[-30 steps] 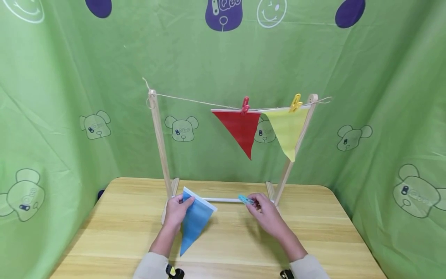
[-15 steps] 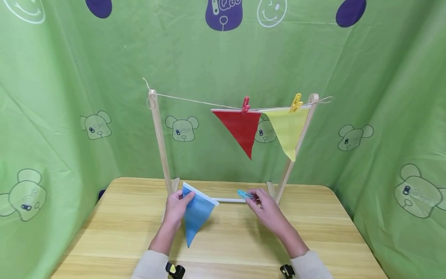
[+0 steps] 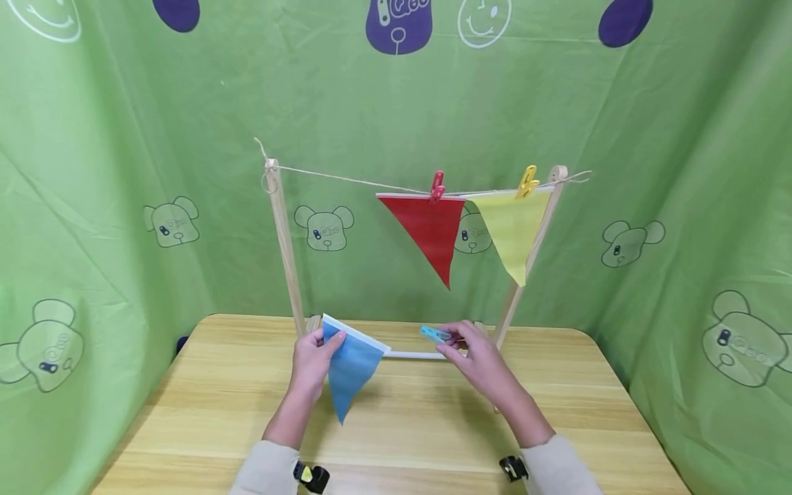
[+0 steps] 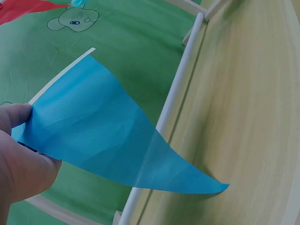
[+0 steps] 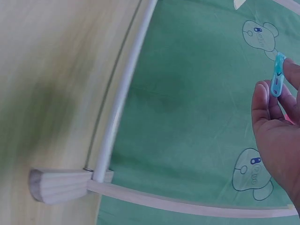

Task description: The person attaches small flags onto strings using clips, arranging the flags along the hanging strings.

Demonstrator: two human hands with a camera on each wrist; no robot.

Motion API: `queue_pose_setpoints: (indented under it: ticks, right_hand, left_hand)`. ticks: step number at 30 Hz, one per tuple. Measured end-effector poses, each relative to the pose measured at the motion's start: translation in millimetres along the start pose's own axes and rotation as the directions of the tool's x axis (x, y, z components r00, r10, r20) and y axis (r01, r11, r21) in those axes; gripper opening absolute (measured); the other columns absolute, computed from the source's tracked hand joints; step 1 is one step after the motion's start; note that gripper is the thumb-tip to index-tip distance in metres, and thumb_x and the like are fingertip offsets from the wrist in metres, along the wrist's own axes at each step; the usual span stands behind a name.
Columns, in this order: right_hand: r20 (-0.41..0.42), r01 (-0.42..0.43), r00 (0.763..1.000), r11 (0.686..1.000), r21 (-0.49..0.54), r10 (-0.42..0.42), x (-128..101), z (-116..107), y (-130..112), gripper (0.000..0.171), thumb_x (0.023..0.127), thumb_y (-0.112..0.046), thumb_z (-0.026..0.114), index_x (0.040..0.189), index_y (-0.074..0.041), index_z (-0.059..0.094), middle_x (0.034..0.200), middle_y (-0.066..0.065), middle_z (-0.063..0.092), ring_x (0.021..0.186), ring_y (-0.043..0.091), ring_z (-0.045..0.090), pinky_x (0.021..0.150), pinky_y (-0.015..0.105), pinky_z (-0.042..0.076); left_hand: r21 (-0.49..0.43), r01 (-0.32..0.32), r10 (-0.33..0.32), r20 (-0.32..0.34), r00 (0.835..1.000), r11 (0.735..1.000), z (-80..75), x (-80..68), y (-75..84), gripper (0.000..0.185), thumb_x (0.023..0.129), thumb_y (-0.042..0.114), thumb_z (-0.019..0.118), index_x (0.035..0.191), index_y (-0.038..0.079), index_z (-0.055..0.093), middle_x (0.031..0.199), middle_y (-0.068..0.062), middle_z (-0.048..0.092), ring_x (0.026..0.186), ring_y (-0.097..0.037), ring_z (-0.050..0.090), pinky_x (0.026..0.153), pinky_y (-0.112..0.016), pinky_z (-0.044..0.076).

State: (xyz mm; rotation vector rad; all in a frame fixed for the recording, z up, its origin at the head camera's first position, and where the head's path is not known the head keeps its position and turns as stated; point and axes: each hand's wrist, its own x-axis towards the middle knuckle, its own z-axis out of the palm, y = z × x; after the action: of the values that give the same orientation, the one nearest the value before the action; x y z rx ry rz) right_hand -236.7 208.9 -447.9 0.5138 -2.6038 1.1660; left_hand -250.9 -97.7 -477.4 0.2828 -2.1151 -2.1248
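Pinching the blue flag [image 3: 350,363] by its corner, left hand [image 3: 312,361]; right hand [image 3: 479,363] pinches the blue clothespin [image 3: 435,335].

Light wooden desk [image 3: 402,440] with rounded corners, plank grain running left-right. Wooden rack [image 3: 284,240] stood directly on desk near far edge: two feet on desk surface, white crossbar [image 3: 411,355] low between feet, just above desk.

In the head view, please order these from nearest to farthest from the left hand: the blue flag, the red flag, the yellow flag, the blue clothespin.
1. blue flag: pinched in the left hand itself.
2. blue clothespin: to the right, held by the right hand.
3. red flag: above and right, pegged on the string.
4. yellow flag: farthest right, beside the right post.
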Motion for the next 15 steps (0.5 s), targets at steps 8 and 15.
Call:
queue_pose_setpoints:
  ticks: [8,15]
  right_hand:
    - [-0.008,0.037,0.999,0.999,-0.003,-0.037,8.3,-9.6,-10.5,0.031,0.094,-0.014,0.076,0.122,-0.006,0.067,0.106,0.003,0.065,0.095,0.015,0.064,0.085,0.026,0.059]
    - [-0.04,0.07,0.997,0.997,-0.011,-0.07,14.0,-17.2,-21.0,0.032,0.093,-0.011,0.077,0.122,-0.004,0.066,0.107,0.005,0.066,0.095,0.016,0.065,0.086,0.032,0.061]
  left_hand:
    - [-0.029,-0.007,0.007,-0.024,1.0,1.0,0.9,0.1,9.5,0.029,0.095,0.016,0.076,0.114,-0.006,0.073,0.104,-0.012,0.074,0.091,-0.014,0.066,0.093,-0.036,0.057]
    - [-0.062,-0.015,0.014,-0.025,1.0,0.998,0.2,-0.2,18.3,0.03,0.094,0.017,0.077,0.114,-0.004,0.074,0.104,-0.009,0.074,0.092,-0.013,0.066,0.091,-0.032,0.057]
